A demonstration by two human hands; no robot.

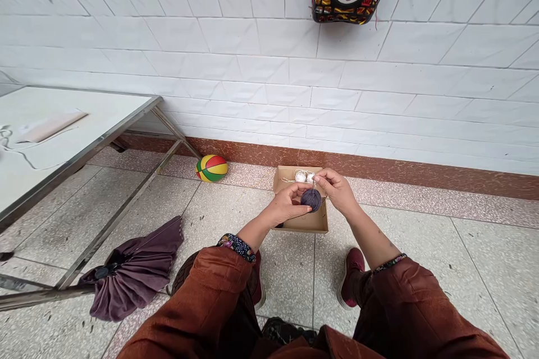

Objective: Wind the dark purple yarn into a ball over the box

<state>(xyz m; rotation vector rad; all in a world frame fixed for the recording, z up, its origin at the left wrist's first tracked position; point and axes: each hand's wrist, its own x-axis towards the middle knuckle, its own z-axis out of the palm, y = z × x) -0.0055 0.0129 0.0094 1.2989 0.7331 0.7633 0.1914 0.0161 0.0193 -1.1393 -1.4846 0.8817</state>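
Note:
My left hand [288, 203] is closed around a dark purple ball of yarn [310, 200], thumb below and fingers above. Just up and to the right, my right hand [336, 189] pinches a strand of the same yarn that runs down to the ball. Both hands hover over an open cardboard box [305, 226] on the floor. Two white yarn balls [300, 176] with loose strands lie at the box's far side, the right one partly covered by my fingers. Something small and dark sits in the box's near left corner, too hidden to name.
A table [105, 102] with a metal frame stands at left, bearing a beige flat item [54, 126] and white cord. Beneath its edge lies a pleated purple cloth [138, 269]. A colourful ball [211, 168] rests by the wall. A black basket [353, 11] hangs above.

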